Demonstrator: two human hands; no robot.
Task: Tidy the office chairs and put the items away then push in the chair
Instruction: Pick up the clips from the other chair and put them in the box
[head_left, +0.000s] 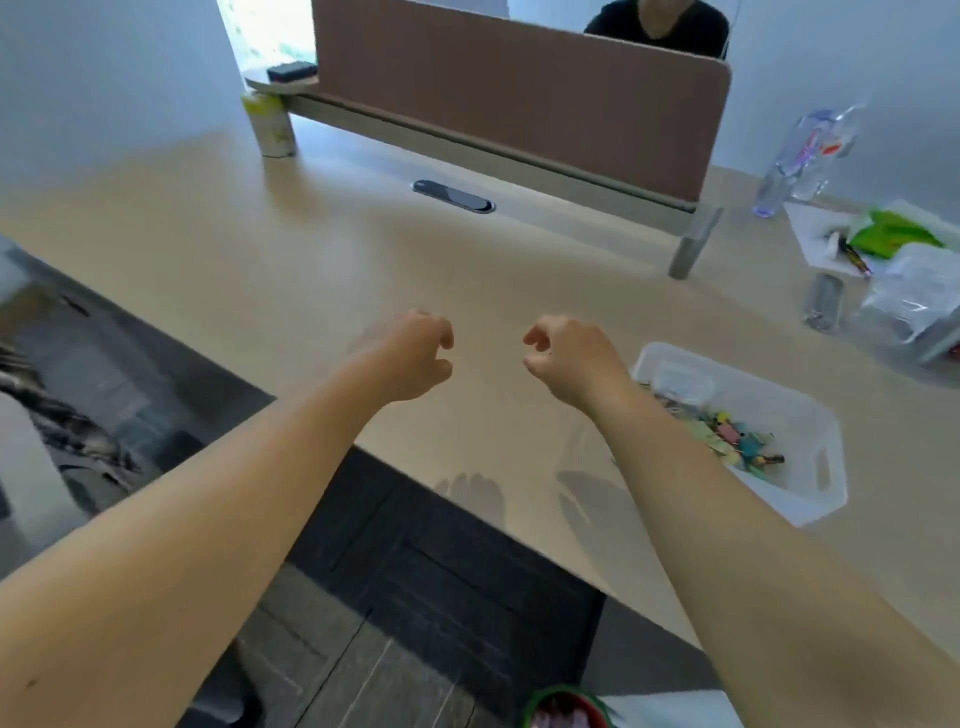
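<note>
Both my arms reach out over a light wooden desk. My left hand and my right hand hover side by side above its middle, fingers curled loosely inward, and neither holds anything. A white plastic bin with several colourful binder clips sits on the desk just right of my right forearm. At the far left, a patterned cloth lies on what looks like a chair, partly out of frame.
A brown divider panel runs along the desk's back, with a person seated behind it. A yellow-white can stands back left. A water bottle, plastic bags, a green packet and a stapler-like metal item crowd the right side.
</note>
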